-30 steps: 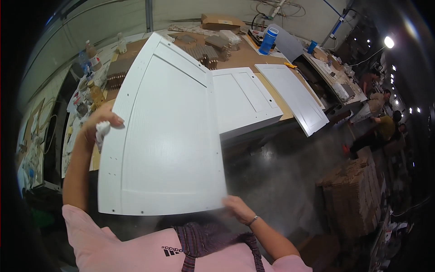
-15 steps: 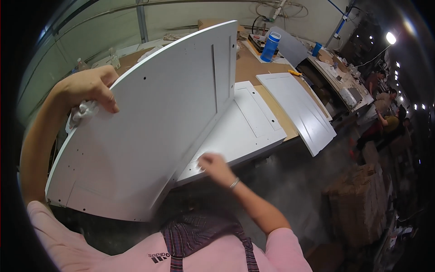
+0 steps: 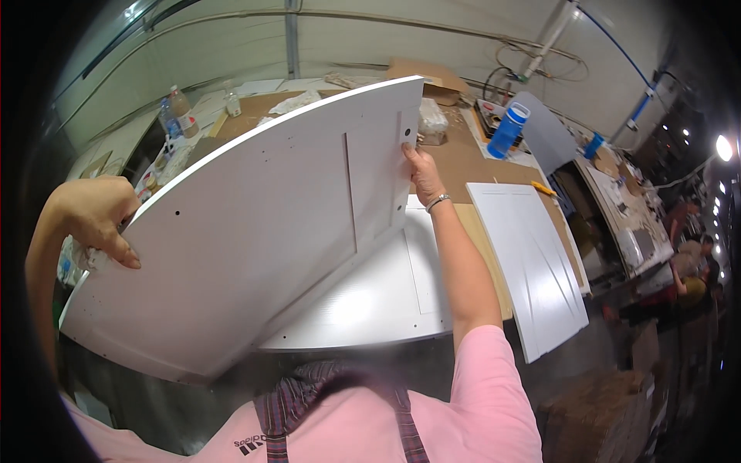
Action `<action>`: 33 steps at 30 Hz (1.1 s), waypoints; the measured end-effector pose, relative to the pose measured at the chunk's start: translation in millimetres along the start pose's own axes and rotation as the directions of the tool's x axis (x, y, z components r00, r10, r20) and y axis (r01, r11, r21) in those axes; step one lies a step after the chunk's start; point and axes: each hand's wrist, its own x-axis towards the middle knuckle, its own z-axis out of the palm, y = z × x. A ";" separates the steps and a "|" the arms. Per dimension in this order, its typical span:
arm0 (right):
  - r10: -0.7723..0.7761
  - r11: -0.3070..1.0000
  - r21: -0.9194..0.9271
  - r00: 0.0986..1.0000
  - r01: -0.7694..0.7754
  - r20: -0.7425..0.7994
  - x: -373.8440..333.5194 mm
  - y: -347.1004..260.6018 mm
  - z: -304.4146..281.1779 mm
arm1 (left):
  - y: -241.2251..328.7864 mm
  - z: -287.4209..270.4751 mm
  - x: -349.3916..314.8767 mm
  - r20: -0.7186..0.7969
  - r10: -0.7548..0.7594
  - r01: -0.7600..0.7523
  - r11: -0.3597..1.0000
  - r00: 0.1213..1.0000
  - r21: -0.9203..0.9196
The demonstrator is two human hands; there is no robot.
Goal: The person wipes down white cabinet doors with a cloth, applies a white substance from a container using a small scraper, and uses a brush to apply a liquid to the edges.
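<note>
I see L hand (image 3: 99, 214) clamped on the tilted wht panel (image 3: 255, 224) at its L edge, R hand (image 3: 423, 174) gripping its R edge; it's above 2nd wht panel (image 3: 370, 297) on bench (image 3: 463, 163).

The pink short-sleeved cloth shirt (image 3: 347, 420) bears small black lettering (image 3: 250, 444) with a slanted-bar emblem, upside down on its chest. The label on the clear plastic bottle (image 3: 183, 112), near the brown-topped workbench (image 3: 463, 166)'s far left corner, is too small to read.
</note>
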 end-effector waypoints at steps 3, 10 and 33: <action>-0.103 0.992 -0.086 0.991 0.095 -0.085 13.6 11.2 -15.0 | 0.6 5.5 -0.3 -0.320 0.097 -0.066 0.992 0.942 0.105; -0.147 0.989 -0.034 0.988 0.145 -0.057 1.2 -33.8 17.9 | -9.4 55.3 9.9 -0.966 -0.196 -0.632 0.730 0.171 -0.260; 0.106 0.975 -0.101 0.809 -0.199 -0.578 -94.4 18.7 -69.9 | 248.4 60.7 250.9 -0.974 0.216 -0.888 0.457 0.063 0.044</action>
